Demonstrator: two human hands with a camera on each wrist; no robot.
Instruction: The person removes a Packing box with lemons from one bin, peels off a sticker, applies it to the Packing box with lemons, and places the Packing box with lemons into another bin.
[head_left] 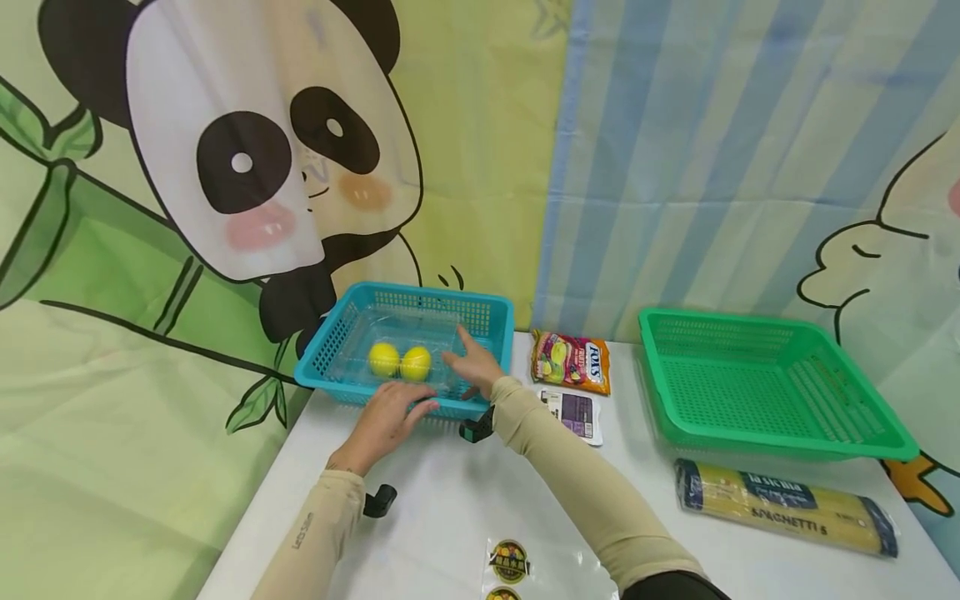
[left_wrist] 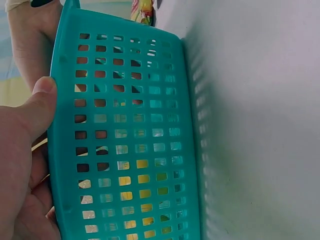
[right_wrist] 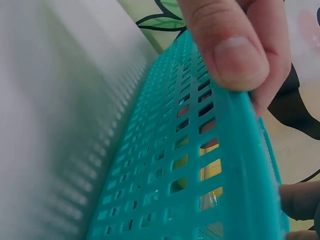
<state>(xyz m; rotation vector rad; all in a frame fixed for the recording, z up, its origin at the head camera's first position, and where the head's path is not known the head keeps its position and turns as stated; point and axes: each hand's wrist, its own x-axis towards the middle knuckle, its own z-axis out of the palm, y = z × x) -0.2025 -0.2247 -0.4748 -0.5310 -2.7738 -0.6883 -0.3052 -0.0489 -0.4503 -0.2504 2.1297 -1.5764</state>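
Inside a blue mesh basket (head_left: 318, 367) lies a clear plastic box (head_left: 360, 329) with two round yellow fruits (head_left: 384, 359), lemon-like, showing through it. My left hand (head_left: 386, 423) rests at the basket's near side, its thumb (left_wrist: 45, 86) touching the rim and its fingers reaching over it. That same thumb lies on the rim in the right wrist view. Over the basket's right part, my right hand (head_left: 476, 364) reaches in, its index finger extended along the right end of the clear box. Its other fingers are partly hidden.
Right of the basket lie a FOX'S fruits candy bag (head_left: 570, 362) and a purple-and-white packet (head_left: 573, 417). A green basket (head_left: 757, 400) stands farther right, with a spaghetti pack (head_left: 783, 508) before it. Clear film with round stickers (head_left: 509, 561) lies near the front. A printed curtain (head_left: 480, 167) hangs behind.
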